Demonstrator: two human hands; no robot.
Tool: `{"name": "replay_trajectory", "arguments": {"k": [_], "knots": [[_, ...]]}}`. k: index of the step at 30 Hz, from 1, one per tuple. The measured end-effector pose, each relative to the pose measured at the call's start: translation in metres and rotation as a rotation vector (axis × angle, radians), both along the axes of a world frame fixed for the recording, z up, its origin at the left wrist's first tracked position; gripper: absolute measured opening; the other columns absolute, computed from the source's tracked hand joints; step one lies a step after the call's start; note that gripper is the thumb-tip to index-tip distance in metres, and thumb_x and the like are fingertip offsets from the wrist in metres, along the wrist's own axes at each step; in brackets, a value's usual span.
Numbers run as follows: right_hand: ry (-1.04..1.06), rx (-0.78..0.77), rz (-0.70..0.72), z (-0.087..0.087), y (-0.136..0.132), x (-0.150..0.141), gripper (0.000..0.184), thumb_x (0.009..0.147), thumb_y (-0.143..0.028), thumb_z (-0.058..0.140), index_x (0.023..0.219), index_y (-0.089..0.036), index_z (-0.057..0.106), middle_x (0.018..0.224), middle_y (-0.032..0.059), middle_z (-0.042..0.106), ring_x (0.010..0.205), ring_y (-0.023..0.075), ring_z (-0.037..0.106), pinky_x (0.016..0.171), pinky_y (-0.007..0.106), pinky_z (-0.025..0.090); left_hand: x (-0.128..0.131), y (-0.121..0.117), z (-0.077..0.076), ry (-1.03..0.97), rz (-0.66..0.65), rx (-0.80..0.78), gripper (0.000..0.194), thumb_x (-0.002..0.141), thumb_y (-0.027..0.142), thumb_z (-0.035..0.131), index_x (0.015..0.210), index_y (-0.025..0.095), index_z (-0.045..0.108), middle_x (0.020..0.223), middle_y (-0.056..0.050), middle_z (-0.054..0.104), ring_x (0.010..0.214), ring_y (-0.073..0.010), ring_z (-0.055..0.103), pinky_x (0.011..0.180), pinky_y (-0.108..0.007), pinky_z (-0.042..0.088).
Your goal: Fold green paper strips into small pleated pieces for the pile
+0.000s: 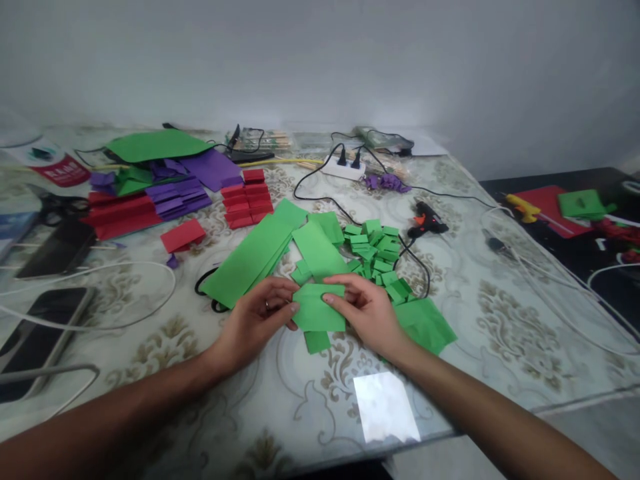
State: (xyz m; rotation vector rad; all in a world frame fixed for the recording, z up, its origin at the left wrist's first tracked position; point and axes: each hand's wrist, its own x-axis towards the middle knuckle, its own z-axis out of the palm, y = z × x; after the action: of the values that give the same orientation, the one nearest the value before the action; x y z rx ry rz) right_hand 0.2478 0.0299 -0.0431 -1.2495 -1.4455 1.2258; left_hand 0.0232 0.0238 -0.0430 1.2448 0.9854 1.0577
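Between my two hands is a small piece of green paper [320, 310], held just above the table. My left hand [260, 310] pinches its left edge between thumb and fingers. On the right edge, my right hand [367, 310] grips it with the thumb on top. A smaller green scrap [317, 342] shows below the held piece. Behind my hands lie long green paper strips [257, 253] and another green strip [317, 250]. A heap of small folded green pieces [373, 250] is beyond my right hand, and a crumpled green sheet [425, 325] lies beside my right wrist.
A black glue gun [427, 221] lies right of the heap, its cable leading toward a white power strip [344, 168]. Folded red pieces [247, 203] and purple pieces [179, 198] lie back left. Phones [43, 333] and white cables are at left; a white paper [385, 407] lies in front.
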Motion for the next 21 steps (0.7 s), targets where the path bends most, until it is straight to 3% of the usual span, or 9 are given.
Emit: {"name": "replay_trajectory", "arguments": {"k": [16,21], "knots": [[0.031,0.020,0.045,0.0024,-0.0036,-0.0026,0.021,0.088,-0.033,0.078,0.106,-0.022,0.080,0.058,-0.0061,0.043,0.052,0.0122,0.035,0.049,0.026,0.024,-0.0027,0.0024,-0.0017,-0.026,-0.065,-0.044,0.012,0.089,0.022,0.077,0.093,0.018,0.066,0.086,0.002,0.063,0.067,-0.0093,0.065,0.060,-0.021,0.064],[0.028,0.021,0.066,0.0038,-0.0068,-0.0043,0.020,0.089,-0.031,0.074,0.106,-0.022,0.079,0.061,-0.0036,0.052,0.050,0.0118,0.036,0.047,0.025,0.025,-0.0035,0.0038,0.0010,-0.033,-0.064,-0.052,0.012,0.088,0.026,0.079,0.090,0.017,0.071,0.078,0.002,0.066,0.063,-0.0102,0.064,0.058,-0.020,0.063]]}}
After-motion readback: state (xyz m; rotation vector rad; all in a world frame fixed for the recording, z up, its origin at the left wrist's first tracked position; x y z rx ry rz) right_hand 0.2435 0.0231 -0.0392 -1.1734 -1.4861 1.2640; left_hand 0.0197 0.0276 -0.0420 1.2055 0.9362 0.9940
